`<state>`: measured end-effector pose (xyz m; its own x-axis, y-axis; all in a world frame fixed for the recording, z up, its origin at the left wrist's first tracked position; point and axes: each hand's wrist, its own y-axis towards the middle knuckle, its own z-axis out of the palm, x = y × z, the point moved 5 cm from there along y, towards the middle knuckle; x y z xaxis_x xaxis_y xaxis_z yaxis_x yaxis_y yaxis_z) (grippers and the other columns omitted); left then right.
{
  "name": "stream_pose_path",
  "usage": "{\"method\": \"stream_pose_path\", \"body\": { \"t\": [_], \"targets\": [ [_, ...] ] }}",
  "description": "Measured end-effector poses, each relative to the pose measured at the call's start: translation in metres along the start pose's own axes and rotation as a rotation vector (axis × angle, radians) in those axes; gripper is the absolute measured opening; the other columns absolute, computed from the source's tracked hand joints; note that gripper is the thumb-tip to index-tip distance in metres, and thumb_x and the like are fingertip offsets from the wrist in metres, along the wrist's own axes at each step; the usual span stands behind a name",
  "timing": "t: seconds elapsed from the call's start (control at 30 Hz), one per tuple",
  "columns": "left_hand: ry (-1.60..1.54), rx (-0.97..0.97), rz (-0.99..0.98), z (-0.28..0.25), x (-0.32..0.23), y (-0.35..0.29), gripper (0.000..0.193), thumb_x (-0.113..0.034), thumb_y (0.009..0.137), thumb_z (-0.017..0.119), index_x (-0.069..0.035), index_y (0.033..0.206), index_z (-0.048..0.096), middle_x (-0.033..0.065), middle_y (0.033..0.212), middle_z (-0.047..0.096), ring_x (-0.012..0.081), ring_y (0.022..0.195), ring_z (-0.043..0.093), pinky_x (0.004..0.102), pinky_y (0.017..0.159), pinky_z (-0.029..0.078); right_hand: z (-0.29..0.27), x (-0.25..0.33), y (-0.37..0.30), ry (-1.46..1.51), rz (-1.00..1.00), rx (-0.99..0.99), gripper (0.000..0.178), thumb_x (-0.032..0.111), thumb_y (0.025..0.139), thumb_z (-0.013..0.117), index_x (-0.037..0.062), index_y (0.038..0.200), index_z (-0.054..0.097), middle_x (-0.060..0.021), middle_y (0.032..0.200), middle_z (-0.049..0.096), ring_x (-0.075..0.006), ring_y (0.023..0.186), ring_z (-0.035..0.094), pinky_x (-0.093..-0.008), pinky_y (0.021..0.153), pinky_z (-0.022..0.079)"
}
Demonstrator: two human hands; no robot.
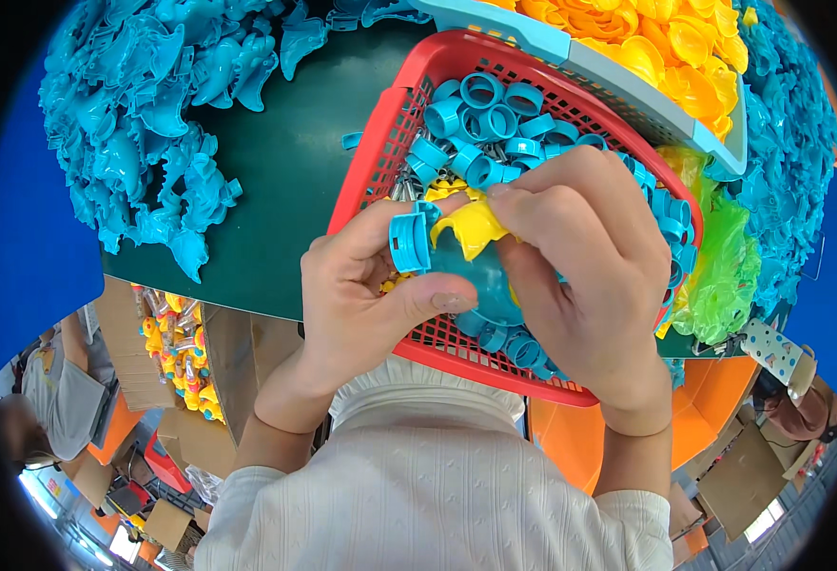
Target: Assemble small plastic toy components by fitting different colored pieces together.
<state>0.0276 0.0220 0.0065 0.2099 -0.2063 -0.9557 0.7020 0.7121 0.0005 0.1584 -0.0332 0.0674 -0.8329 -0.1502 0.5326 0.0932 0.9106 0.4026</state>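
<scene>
Holding the bits close to the body, two hands meet over the near part of a red basket (360, 162). The left hand (357, 300) is pinching a blue part (409, 244) with slots, with its thumb on a round, blue-green body (487, 283). I can't tell if those two are joined. The right hand (594, 252) has its fingers closed on the right side of a yellow piece (473, 226) with pointy ends.

That yellow piece sits between the two hands, just left of the right fingers and right beside the blue part. One point aims down at the round body. Both hands are very near it, but the right one has the better grip. Its long way is hard to tell, as fingers hide some of it.

Under the hands, the basket is full of blue rings (483, 122). Its red edge goes all around, so low moves could bump it. The most room seems to be on the left, where the dark green surface (276, 181) shows. Farther off are a heap of blue pieces (143, 114) on the left and a grey-blue bin (647, 103) of yellow shells (666, 43).
</scene>
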Motion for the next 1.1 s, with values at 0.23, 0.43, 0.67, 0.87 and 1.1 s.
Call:
{"method": "stream_pose_path", "body": {
  "t": [0.23,0.43,0.67,0.87,1.1],
  "targets": [
    [0.03,-0.045,0.031,0.001,-0.002,-0.004,0.042,-0.006,0.072,0.073,0.006,0.108,0.054,0.0067,0.089,0.063,0.008,0.079,0.058,0.023,0.069,0.05,-0.001,0.01,0.001,-0.023,-0.022,-0.004,0.021,-0.009,0.06,0.063,-0.0002,0.078,0.056,-0.0102,0.079,0.057,-0.0231,0.065,0.055,-0.0287,0.055,0.044],
    [0.157,-0.026,0.094,0.003,-0.007,-0.004,0.039,-0.005,0.075,0.071,0.006,0.109,0.055,0.0066,0.087,0.063,0.0078,0.076,0.058,0.0222,0.067,0.05,-0.004,0.012,0.0,-0.037,0.049,0.085,0.018,-0.007,0.062,0.064,-0.0012,0.077,0.055,-0.0107,0.079,0.06,-0.0239,0.062,0.059,-0.0279,0.054,0.047],
    [-0.019,-0.058,-0.015,0.004,-0.002,-0.002,0.031,-0.012,0.082,0.064,0.006,0.106,0.055,0.0061,0.085,0.062,0.0089,0.071,0.059,0.0225,0.059,0.052,-0.001,0.002,0.003,-0.034,0.005,0.03,0.018,-0.006,0.063,0.065,0.0002,0.077,0.056,-0.0105,0.079,0.063,-0.0244,0.069,0.062,-0.0302,0.061,0.049],
    [-0.111,-0.078,-0.066,0.003,0.001,-0.001,0.032,-0.018,0.084,0.063,0.006,0.104,0.055,0.0058,0.085,0.061,0.0086,0.069,0.059,0.0222,0.058,0.052,-0.002,-0.003,0.002,0.064,0.085,0.058,0.019,-0.003,0.062,0.068,0.0004,0.079,0.059,-0.0095,0.082,0.065,-0.0255,0.086,0.063,-0.0308,0.072,0.05],
    [-0.062,-0.098,0.008,-0.004,0.006,0.002,0.041,-0.023,0.083,0.064,0.005,0.111,0.053,0.0072,0.093,0.061,0.011,0.085,0.059,0.023,0.071,0.05,-0.003,-0.007,0.002,0.165,0.01,0.015,0.023,0.004,0.07,0.066,-0.0008,0.092,0.063,-0.0113,0.096,0.064,-0.0249,0.097,0.061,-0.0318,0.079,0.049]
  ]
}}
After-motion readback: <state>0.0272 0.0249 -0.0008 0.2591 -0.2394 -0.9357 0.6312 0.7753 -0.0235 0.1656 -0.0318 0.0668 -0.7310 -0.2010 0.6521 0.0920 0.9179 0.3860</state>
